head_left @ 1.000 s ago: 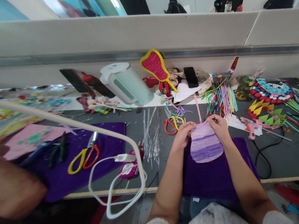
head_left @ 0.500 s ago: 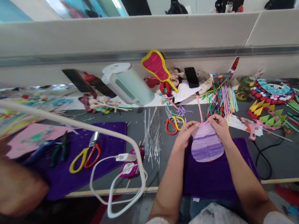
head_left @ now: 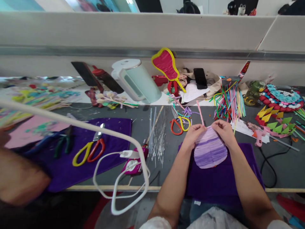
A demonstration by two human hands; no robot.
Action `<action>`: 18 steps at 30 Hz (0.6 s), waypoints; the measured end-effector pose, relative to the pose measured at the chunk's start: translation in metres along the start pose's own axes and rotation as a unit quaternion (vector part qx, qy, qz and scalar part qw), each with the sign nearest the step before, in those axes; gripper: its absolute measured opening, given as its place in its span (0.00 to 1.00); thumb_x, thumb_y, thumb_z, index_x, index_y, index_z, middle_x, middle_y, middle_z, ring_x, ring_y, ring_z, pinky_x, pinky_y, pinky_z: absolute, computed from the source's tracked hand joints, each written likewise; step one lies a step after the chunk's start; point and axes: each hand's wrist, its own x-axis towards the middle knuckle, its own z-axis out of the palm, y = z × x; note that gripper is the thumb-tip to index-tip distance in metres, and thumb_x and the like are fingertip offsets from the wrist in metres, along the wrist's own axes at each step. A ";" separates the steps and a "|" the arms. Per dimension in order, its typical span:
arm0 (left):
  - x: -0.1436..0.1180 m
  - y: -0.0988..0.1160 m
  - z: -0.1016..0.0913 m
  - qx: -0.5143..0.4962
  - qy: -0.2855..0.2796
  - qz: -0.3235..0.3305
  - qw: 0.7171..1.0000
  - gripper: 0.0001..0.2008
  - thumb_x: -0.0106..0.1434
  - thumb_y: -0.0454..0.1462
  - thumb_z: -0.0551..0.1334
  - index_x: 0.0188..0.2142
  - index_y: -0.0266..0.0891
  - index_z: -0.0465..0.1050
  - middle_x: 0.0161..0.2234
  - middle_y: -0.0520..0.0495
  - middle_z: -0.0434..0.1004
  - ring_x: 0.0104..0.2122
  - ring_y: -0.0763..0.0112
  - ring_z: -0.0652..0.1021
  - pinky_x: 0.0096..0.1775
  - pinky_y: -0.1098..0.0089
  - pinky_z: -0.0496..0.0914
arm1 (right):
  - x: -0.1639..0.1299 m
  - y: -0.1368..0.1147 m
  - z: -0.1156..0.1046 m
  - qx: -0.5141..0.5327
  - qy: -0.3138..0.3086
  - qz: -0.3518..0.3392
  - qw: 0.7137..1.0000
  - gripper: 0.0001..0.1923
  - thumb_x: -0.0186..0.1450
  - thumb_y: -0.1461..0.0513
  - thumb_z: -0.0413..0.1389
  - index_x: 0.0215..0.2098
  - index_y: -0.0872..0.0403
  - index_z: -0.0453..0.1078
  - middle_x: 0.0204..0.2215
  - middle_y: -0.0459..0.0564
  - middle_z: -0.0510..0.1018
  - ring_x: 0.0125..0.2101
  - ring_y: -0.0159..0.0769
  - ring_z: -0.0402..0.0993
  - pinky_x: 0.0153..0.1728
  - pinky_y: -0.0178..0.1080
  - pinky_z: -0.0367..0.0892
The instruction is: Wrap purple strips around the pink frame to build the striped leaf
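A rounded purple striped fan shape [head_left: 210, 149] with lilac and darker bands is held up between both hands. Its thin pink stem [head_left: 200, 112] points away from me toward the back of the table. My left hand [head_left: 194, 135] pinches its upper left edge near the stem. At the upper right edge, my right hand [head_left: 224, 132] grips it with thumb and fingers closed. Below the piece lies a dark purple cloth [head_left: 221, 183]. Red and yellow scissors [head_left: 179, 122] rest just beyond my left hand.
Ahead stand a pale green kettle [head_left: 139, 82], a red and yellow fan [head_left: 166, 65] and a phone [head_left: 200, 78]. Pipe cleaners [head_left: 230, 101] lie beyond my right hand, a pink glue gun [head_left: 259, 135] to its right. A white tube [head_left: 95, 128] crosses the left; another person's arm [head_left: 22, 171] is there.
The view has shifted slightly. The purple piece has turned a little, its stem now leaning further left. Both hands still hold its upper edge.
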 end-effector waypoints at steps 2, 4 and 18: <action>-0.001 0.001 -0.001 0.017 -0.019 -0.001 1.000 0.11 0.46 0.41 0.69 0.22 0.36 0.73 0.17 0.55 0.68 0.17 0.80 0.64 0.22 0.75 0.54 | 0.000 0.000 -0.002 -0.007 -0.018 -0.004 1.000 0.10 0.58 0.56 0.58 0.28 0.55 0.72 0.22 0.43 0.72 0.22 0.30 0.64 0.24 0.33 0.57; -0.001 0.002 -0.003 0.036 -0.042 0.000 0.998 0.12 0.48 0.42 0.68 0.23 0.35 0.73 0.18 0.55 0.68 0.18 0.79 0.64 0.23 0.75 0.54 | 0.000 0.000 -0.003 -0.009 -0.039 -0.009 0.999 0.09 0.58 0.56 0.58 0.29 0.55 0.72 0.23 0.43 0.73 0.23 0.30 0.65 0.25 0.33 0.58; -0.002 0.004 -0.007 0.059 -0.053 0.016 0.997 0.09 0.47 0.39 0.64 0.24 0.33 0.73 0.19 0.54 0.68 0.19 0.79 0.64 0.25 0.75 0.56 | 0.002 -0.001 -0.006 -0.007 -0.086 0.012 0.996 0.05 0.58 0.60 0.57 0.29 0.54 0.71 0.23 0.43 0.72 0.25 0.31 0.66 0.28 0.33 0.59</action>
